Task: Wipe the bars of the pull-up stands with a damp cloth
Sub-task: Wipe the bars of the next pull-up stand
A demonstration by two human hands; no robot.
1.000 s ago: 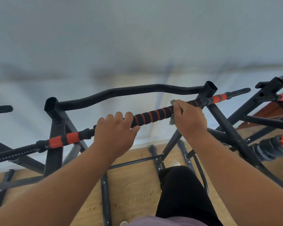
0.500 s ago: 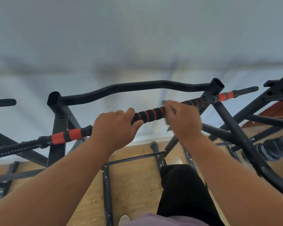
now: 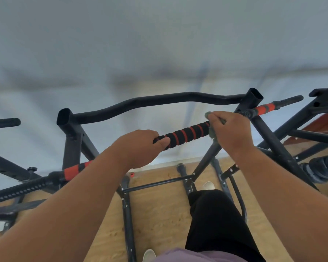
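Note:
A black pull-up stand fills the view, with a front bar (image 3: pixel 186 134) wrapped in black foam with red stripes, running from lower left to upper right. My left hand (image 3: pixel 140 148) grips this bar near its middle. My right hand (image 3: pixel 229 131) holds a grey-green cloth (image 3: pixel 211 132) wrapped round the bar further right, close to the right upright (image 3: pixel 254 97). Only the cloth's edges show beside my fingers. A curved black rear bar (image 3: pixel 159 103) spans between the two upright tubes behind.
A second stand's frame (image 3: pixel 322 103) is at the right, with a black weight set (image 3: pixel 322 170) on the wooden floor (image 3: pixel 159 214). Another bar end (image 3: pixel 6 123) sticks in at the left. A pale wall is behind. My leg in black trousers (image 3: pixel 216 224) is below.
My right hand with the cloth slid left along the striped bar, then back right towards the upright. My left hand kept its grip on the bar.

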